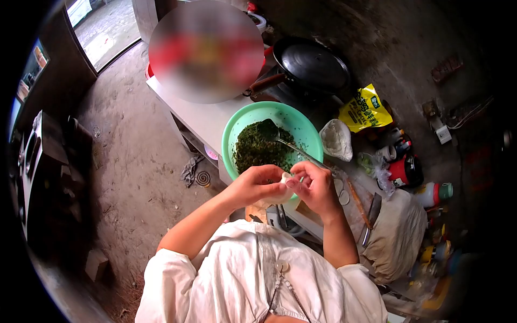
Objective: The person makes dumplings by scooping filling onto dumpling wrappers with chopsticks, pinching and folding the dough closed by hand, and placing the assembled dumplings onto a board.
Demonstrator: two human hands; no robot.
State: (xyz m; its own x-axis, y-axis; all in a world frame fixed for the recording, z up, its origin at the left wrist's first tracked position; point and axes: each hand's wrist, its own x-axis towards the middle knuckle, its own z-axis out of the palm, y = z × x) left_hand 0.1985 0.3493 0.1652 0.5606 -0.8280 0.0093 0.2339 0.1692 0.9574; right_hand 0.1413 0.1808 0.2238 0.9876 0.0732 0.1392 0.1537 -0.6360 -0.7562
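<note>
Both my hands meet over the near rim of a light green basin. My left hand and my right hand pinch a piece of white dough between thumbs and fingers, shaped like a dumpling. My fingers hide most of it. Inside the basin lies a heap of chopped green filling. A spatula with a dark blade rests in the filling, its metal handle leaning over the rim beside my right hand. To the right of that hand are flat white dough rounds and a wooden rolling pin.
A cleaver lies beside a cloth-covered bundle at right. Behind the basin stand a black wok, a white bowl and a yellow bag. Bottles and jars crowd the right side. A blurred area covers the counter's far end.
</note>
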